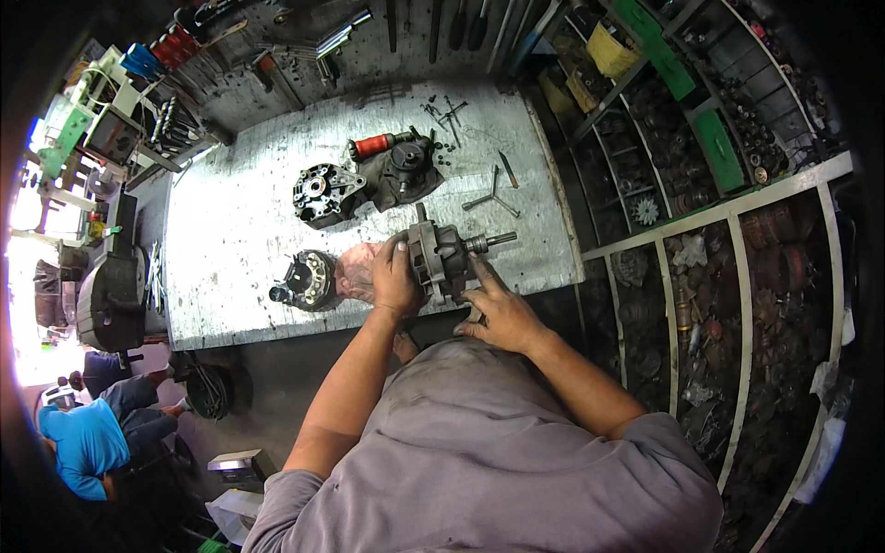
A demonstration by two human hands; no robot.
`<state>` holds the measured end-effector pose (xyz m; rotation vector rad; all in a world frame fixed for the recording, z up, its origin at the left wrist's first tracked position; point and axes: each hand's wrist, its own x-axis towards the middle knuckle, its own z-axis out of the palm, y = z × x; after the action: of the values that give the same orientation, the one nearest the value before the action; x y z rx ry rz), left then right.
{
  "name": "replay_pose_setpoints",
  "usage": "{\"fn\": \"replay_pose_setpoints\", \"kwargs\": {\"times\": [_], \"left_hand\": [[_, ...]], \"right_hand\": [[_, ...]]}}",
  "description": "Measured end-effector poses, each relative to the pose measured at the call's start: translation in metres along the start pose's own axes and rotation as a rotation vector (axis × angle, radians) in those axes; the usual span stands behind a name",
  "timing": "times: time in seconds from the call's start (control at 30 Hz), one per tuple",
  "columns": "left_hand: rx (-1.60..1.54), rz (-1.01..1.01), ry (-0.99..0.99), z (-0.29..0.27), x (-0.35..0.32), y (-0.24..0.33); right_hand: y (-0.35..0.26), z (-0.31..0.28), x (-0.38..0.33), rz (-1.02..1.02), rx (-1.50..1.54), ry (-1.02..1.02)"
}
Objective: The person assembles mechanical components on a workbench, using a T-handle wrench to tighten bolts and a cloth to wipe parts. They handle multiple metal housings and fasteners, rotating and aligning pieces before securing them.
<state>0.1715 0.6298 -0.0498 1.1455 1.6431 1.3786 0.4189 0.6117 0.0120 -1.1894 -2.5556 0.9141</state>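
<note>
My left hand is wrapped around the left side of a grey metal alternator body, at the front edge of the workbench. A splined shaft points right from the body. My right hand has its index finger stretched to the shaft's base. Its thumb and other fingers are curled near each other, with a small dark thing between them that I cannot make out. A pinkish cloth lies left of my left hand, beside a round rectifier-like part.
Farther back lie an open metal housing, a red-handled tool, a dark part on a rag, a three-armed wrench and loose bolts. Shelves of parts stand right; a person in blue sits lower left.
</note>
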Motion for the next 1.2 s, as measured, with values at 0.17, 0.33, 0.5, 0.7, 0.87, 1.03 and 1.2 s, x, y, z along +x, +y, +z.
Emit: {"fn": "replay_pose_setpoints", "kwargs": {"times": [0.17, 0.33, 0.5, 0.7, 0.87, 1.03, 1.2], "left_hand": [[-0.015, -0.01, 0.004, 0.0, 0.0, -0.001], [-0.087, -0.055, 0.008, 0.001, -0.001, -0.002], [-0.048, -0.034, -0.011, 0.0, 0.0, -0.002], [-0.028, -0.017, 0.0, -0.001, -0.001, -0.004], [-0.119, -0.031, -0.018, 0.0, -0.001, -0.006], [-0.074, 0.013, -0.094, -0.005, 0.005, -0.013], [0.001, -0.031, -0.166, -0.009, 0.02, -0.008]], "right_hand": [[-0.002, -0.038, -0.005, -0.005, 0.002, -0.033], [0.007, -0.119, -0.001, 0.076, -0.076, -0.056], [0.017, -0.12, 0.043, -0.121, -0.322, 0.127], [0.031, -0.077, 0.09, -0.195, -0.52, -0.114], [0.041, -0.071, 0.103, -0.26, -0.582, -0.209], [0.037, -0.07, 0.105, -0.267, -0.589, -0.234], [0.043, -0.058, 0.104, -0.158, -0.528, -0.275]]}}
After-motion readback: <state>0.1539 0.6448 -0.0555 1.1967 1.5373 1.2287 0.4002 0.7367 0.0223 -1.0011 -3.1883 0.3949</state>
